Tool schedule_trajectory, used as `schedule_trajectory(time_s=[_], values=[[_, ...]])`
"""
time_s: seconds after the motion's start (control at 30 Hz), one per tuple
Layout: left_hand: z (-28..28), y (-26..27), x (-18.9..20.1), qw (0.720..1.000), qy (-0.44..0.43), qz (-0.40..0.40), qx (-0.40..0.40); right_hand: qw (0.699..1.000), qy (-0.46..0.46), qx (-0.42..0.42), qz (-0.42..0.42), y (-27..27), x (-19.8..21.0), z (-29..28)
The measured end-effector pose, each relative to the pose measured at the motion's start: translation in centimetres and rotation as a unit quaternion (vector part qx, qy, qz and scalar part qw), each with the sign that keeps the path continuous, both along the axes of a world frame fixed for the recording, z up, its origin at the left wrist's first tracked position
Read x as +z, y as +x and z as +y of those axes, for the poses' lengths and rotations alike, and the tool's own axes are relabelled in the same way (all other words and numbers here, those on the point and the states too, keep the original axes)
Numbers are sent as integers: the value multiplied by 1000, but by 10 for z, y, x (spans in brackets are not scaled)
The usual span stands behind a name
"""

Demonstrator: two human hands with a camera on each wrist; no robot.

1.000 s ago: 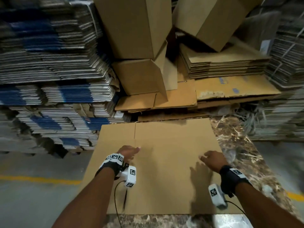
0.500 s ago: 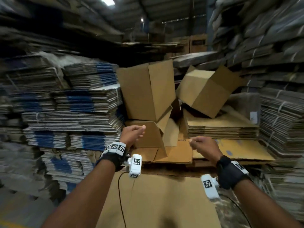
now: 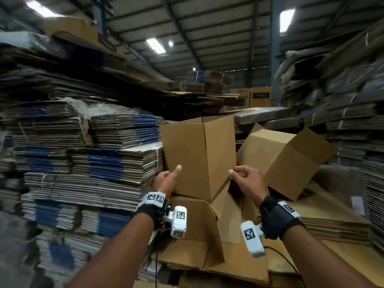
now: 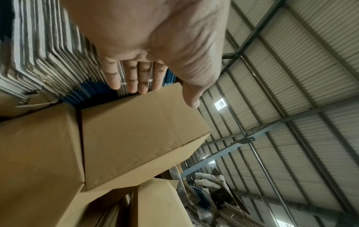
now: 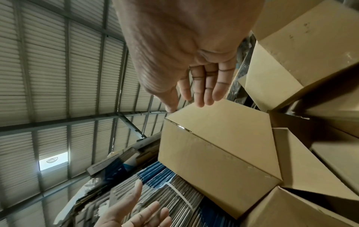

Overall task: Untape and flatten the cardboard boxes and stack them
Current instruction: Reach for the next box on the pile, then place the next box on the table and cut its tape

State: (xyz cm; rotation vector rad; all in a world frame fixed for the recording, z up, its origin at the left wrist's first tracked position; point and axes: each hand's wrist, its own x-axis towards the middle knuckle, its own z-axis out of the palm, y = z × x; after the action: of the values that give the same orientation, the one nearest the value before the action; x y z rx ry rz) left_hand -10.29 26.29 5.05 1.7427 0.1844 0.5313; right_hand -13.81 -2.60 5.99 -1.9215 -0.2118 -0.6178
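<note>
An upright brown cardboard box [image 3: 197, 154] with its top flaps open stands on a second brown box [image 3: 193, 221]. My left hand [image 3: 172, 175] is at its lower left corner, thumb raised against the front face. In the left wrist view the left hand [image 4: 170, 90] has straight fingers at the box [image 4: 139, 135] edge. My right hand [image 3: 239, 173] is by the lower right corner. In the right wrist view the right hand [image 5: 186, 104] has relaxed fingers at the box [image 5: 219, 147] corner. Neither hand grips anything. Whether they touch is unclear.
A tilted open box [image 3: 284, 159] lies right of the upright one on a pile of flat sheets [image 3: 332, 223]. Tall bundled stacks of flattened cartons [image 3: 93, 163] wall the left, more stacks [image 3: 363, 132] the right. Loose flat cardboard [image 3: 239, 271] lies below the boxes.
Both hands have left the flattened sheet on the table and risen to the sides of the upright box. The head view has swung up from the table to the pile.
</note>
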Motion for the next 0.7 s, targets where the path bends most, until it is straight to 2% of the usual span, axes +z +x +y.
schedule_trajectory(time_s=[0.2, 0.37, 0.5, 0.7], values=[[41, 119, -35, 998, -30, 56, 7, 998, -23, -24, 60, 82, -14, 45], [50, 172, -36, 997, -46, 59, -18, 993, -35, -51, 99, 146, -41, 72], [62, 236, -62, 994, -71, 65, -42, 986, -32, -58, 151, 186, -59, 86], [54, 252, -60, 993, -84, 27, -81, 979, -3, -34, 202, 219, -69, 90]])
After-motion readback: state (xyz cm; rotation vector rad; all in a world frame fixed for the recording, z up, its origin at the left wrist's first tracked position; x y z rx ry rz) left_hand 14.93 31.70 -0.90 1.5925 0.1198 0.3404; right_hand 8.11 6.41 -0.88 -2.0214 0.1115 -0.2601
